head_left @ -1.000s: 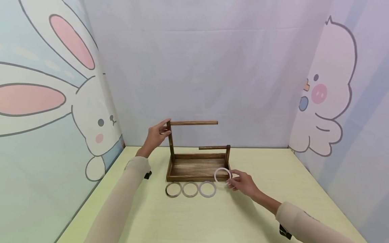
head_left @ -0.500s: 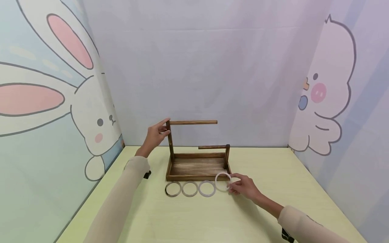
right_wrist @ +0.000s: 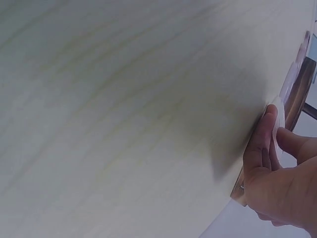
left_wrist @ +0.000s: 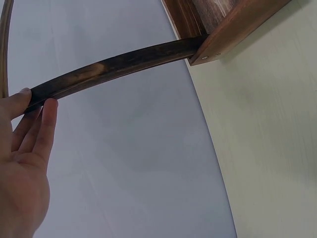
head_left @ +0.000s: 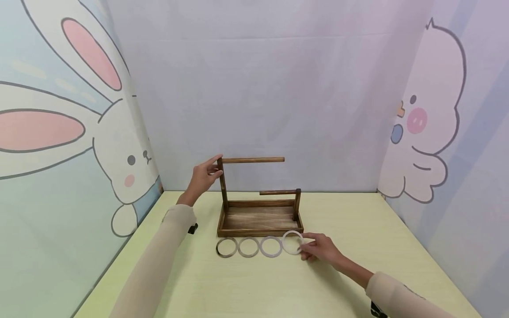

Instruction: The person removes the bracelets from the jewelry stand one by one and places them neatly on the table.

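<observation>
A dark wooden stand (head_left: 260,232) has a shallow tray base, a tall left post with an upper bar (head_left: 254,160) and a short right post with a lower bar (head_left: 278,192). My left hand (head_left: 203,178) pinches the top of the tall post (left_wrist: 114,67) between thumb and fingers. In front of the tray's right corner, my right hand (head_left: 321,248) pinches a white bangle (head_left: 284,243) by its right side. In the right wrist view the white bangle (right_wrist: 280,116) is partly hidden by the fingers. Three more bangles lie in a row to its left: a dark-patched one (head_left: 218,250), a greyish one (head_left: 248,256) and a pale lilac one (head_left: 271,255).
The stand and bangles are on a pale yellow-green table (head_left: 246,291). A light curtain (head_left: 270,97) closes off the back. Side panels with a cartoon rabbit (head_left: 119,132) and a cartoon chick (head_left: 433,97) border the left and right.
My right hand has lowered the white bangle toward the table, from before the tray's corner to beside the lilac bangle. The left hand has kept its hold on the post.
</observation>
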`<action>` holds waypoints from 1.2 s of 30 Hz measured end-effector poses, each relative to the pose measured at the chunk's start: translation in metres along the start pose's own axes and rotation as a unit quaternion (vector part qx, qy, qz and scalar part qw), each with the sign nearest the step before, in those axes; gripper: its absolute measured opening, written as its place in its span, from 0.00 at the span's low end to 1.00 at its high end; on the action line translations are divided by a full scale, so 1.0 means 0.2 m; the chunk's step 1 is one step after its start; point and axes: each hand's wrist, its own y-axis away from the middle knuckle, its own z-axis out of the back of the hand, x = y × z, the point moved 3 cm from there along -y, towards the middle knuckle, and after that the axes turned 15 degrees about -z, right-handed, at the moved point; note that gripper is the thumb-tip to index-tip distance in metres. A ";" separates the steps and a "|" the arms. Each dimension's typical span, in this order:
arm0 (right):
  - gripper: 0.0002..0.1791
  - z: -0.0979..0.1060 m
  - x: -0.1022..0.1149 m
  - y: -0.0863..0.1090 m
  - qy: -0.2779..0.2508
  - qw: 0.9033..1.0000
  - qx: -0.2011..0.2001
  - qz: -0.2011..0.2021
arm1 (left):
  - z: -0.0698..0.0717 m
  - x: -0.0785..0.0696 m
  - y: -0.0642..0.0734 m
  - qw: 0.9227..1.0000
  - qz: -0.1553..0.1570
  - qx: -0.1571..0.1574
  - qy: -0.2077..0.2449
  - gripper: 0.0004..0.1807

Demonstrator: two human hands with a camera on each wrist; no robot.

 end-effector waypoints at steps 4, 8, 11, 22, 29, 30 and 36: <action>0.28 0.00 0.00 0.00 0.000 1.000 0.000 -0.005 | 0.00 -0.01 0.00 1.000 -0.001 -0.001 0.004 0.34; 0.26 0.01 -0.01 0.00 0.007 1.000 -0.023 -0.002 | 0.01 -0.01 0.00 1.000 0.001 0.001 0.008 0.34; 0.25 0.01 -0.02 0.01 0.009 0.999 -0.044 -0.001 | 0.01 -0.01 0.00 1.000 0.004 0.003 0.010 0.34; 0.21 0.02 -0.04 0.01 0.022 0.995 -0.098 -0.008 | 0.01 0.00 0.00 1.000 0.009 0.005 0.007 0.35; 0.18 0.02 -0.05 0.01 0.017 0.992 -0.126 -0.004 | 0.01 0.00 0.00 1.000 0.010 0.004 0.009 0.35; 0.18 0.02 -0.05 0.01 0.018 0.991 -0.130 -0.004 | 0.01 0.00 0.00 1.000 0.010 0.004 0.011 0.35; 0.17 0.02 -0.07 0.00 0.016 0.989 -0.150 -0.005 | 0.00 0.00 0.00 1.000 0.009 0.002 0.012 0.35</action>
